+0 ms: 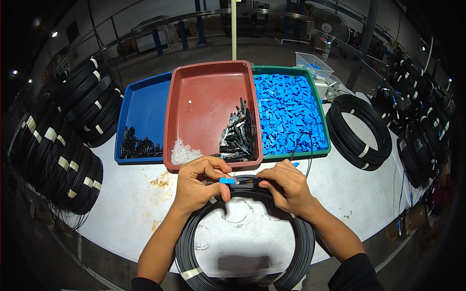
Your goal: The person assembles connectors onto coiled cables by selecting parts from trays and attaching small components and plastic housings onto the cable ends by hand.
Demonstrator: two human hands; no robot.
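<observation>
Between the thumb and fingers of my left hand (195, 183) is a small blue connector housing (226, 181). My right hand (290, 188) pinches the black end of a cable, a slim fibre-optic connector (247, 181), in line with the housing. The tip of that connector meets or nearly meets the blue piece; I cannot tell how far in it sits. Both hands are closed, above the far side of a large coil of black cable (302, 242) bound with pale tape. A thin black cable loops up behind my right hand.
Behind my hands stand a red tray (208, 92) with clear caps (183, 153) and black parts (241, 133), a blue tray (141, 99) with black pieces, and a green tray (327, 140) of blue housings. Cable coils (383, 140) lie right; stacked coils (58, 160) flank the white table (126, 208).
</observation>
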